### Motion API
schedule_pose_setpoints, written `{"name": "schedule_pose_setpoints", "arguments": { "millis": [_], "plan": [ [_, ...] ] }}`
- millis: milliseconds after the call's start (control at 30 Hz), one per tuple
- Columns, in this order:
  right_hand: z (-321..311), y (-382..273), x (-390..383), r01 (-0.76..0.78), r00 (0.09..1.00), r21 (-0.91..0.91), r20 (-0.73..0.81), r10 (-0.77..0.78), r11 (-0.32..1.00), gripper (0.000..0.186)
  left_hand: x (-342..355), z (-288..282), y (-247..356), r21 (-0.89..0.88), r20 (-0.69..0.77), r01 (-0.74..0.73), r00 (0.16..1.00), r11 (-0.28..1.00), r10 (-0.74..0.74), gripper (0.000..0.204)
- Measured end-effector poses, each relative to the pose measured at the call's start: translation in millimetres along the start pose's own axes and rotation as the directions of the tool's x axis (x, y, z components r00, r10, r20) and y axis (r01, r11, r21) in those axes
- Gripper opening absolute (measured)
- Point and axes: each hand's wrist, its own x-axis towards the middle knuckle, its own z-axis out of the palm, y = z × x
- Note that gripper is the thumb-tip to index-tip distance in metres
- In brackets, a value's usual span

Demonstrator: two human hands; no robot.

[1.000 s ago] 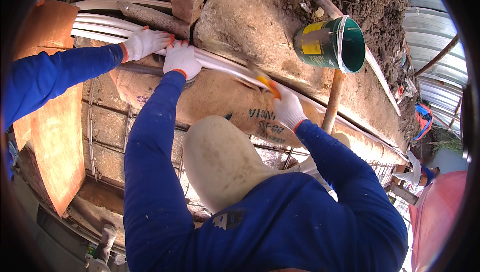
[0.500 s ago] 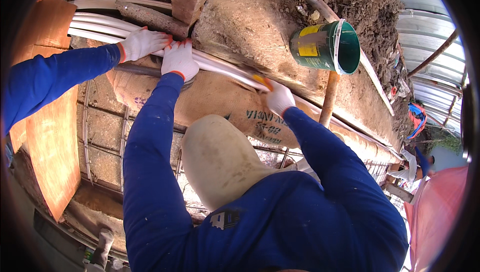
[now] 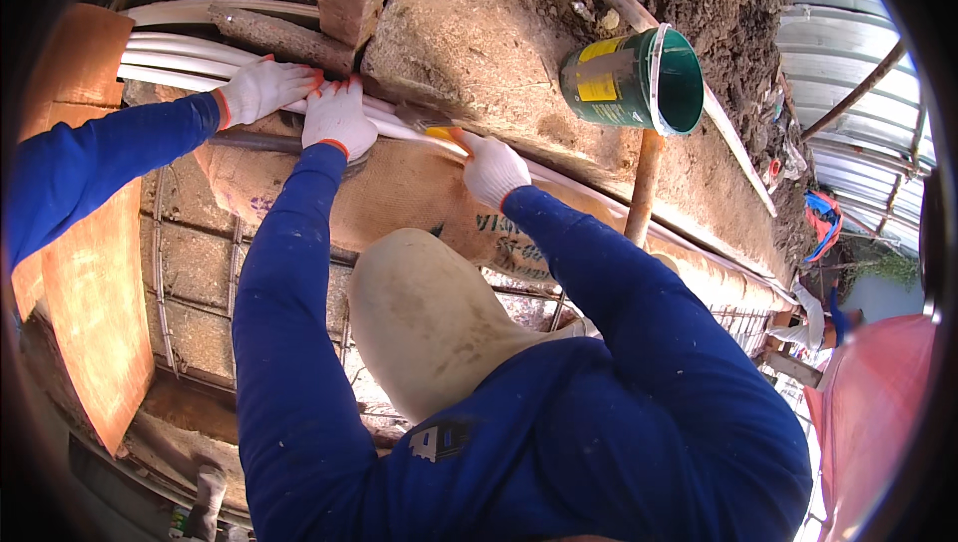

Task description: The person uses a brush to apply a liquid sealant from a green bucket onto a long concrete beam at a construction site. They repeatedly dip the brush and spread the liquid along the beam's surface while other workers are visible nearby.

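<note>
My left hand (image 3: 339,118), in a white knit glove, presses on a bundle of long white pipes (image 3: 180,55) with its fingers stretched out. Beside it another person's gloved hand (image 3: 264,91) lies flat over the same pipes, its blue sleeve coming in from the left. Farther right, my right hand (image 3: 496,171), gloved too, is closed round a tool with a yellow-orange handle (image 3: 447,134). The tool lies against the pipes, along the edge of a concrete slab; its working end is hard to make out. A printed burlap sack (image 3: 389,198) lies below the pipes.
A green bucket (image 3: 619,78) sits tilted on the slab (image 3: 479,43), near a wooden pole (image 3: 645,183). Rebar (image 3: 160,272) crosses the ground below the sack. At left stand wooden boards (image 3: 95,302). My beige-clad knee (image 3: 424,312) fills the middle; soil lies beyond.
My right hand has slid left along the pipes with the yellow-handled tool, closer to my left hand. My left hand and the other person's hand stay on the pipes. The view has shifted slightly.
</note>
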Motion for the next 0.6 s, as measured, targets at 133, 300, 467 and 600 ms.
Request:
{"name": "schedule_pose_setpoints", "arguments": {
  "millis": [133, 300, 467, 600],
  "plan": [
    [-9, 35, -18, -0.076, 0.996, 0.003, 0.041, 0.075, 0.997, 0.059, 1, 9, -5, -0.005, -0.006, -0.024, 1.0, 1.0, 0.024, 0.067],
    [5, 109, -53, -0.273, 0.959, 0.053, -0.057, 0.276, 0.961, 0.054, -3, 5, -4, -0.026, -0.027, -0.03, 0.999, 0.999, 0.029, 0.067],
    [4, 93, -56, -0.264, 0.958, 0.144, -0.076, 0.277, 0.954, 0.051, -4, 1, -2, -0.007, -0.006, -0.009, 1.0, 1.0, 0.009, 0.065],
    [-6, 4, -51, 0.012, 0.991, 0.159, -0.134, 0.009, 0.987, 0.05, 0, 10, -3, -0.015, -0.06, -0.019, 0.998, 1.0, 0.019, 0.061]
  ]
}}
